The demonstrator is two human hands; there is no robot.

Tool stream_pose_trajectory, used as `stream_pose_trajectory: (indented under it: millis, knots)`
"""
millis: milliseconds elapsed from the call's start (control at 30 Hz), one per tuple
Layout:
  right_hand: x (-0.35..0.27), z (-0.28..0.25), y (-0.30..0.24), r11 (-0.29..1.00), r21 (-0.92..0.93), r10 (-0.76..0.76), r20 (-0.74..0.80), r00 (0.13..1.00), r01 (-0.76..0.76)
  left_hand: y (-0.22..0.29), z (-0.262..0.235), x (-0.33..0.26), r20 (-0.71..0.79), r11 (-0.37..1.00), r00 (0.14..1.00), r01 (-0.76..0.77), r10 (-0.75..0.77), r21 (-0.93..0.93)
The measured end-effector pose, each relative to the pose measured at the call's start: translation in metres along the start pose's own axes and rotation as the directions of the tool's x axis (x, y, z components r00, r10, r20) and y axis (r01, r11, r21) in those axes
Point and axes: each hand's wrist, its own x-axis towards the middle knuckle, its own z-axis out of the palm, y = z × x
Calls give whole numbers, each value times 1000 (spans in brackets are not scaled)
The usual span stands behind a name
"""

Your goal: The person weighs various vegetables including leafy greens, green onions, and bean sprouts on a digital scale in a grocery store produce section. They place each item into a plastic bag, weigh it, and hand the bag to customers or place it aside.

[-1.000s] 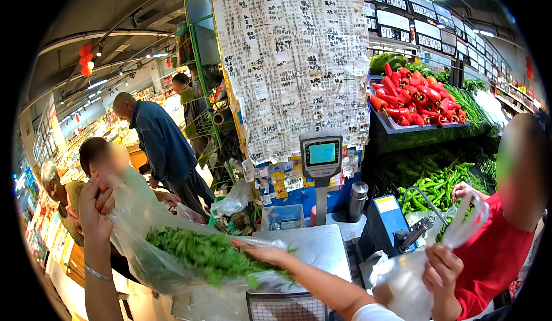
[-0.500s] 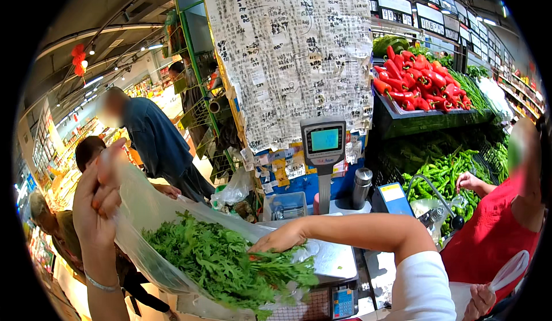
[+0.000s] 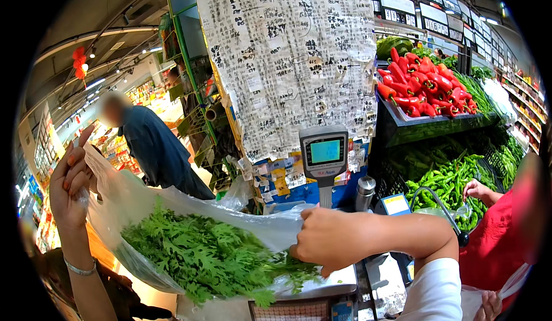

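Note:
A clear plastic bag [image 3: 109,217], bulging with leafy greens [image 3: 195,246], hangs between my hands. My left hand [image 3: 70,186], raised at the left with a bracelet on the wrist, pinches one upper end of the bag. Across the middle, my right hand [image 3: 328,237] is closed at the bag's right rim, its knuckles toward me; its fingertips are partly hidden. Loose stems and leaves stick out below that hand, over the pale plate of a scale [image 3: 339,278]. The scale's display [image 3: 324,152] stands on a post behind.
Red peppers [image 3: 425,85] fill a tray at the right, above green peppers [image 3: 454,177]. A metal flask [image 3: 365,193] stands beside the scale post. A person in red [image 3: 494,234] is close on the right; another in dark blue [image 3: 158,148] stands at the left.
My right hand has come up out of the greens to the bag's right rim and closed there. The left hand has moved left and down, drawing the bag wider and leftward.

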Motion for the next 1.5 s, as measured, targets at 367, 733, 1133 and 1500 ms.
stream_pose_trajectory:
  millis: [367,733,1133,1500]
  knots:
    - [46,55,27,999,48,13,33,999,-15,-179,-68,-45,-259,732,827,563,-499,383]
    - [56,132,41,-105,994,355,44,934,-8,-308,-26,-72,3,300,940,106,-341,948]
    - [-5,83,7,975,137,196,-179,964,-173,-309,-54,-76,140,134,943,-103,-302,986]
    - [11,34,27,500,798,812,-567,138,336,-387,-69,-87,507,463,397,-209,-765,862]
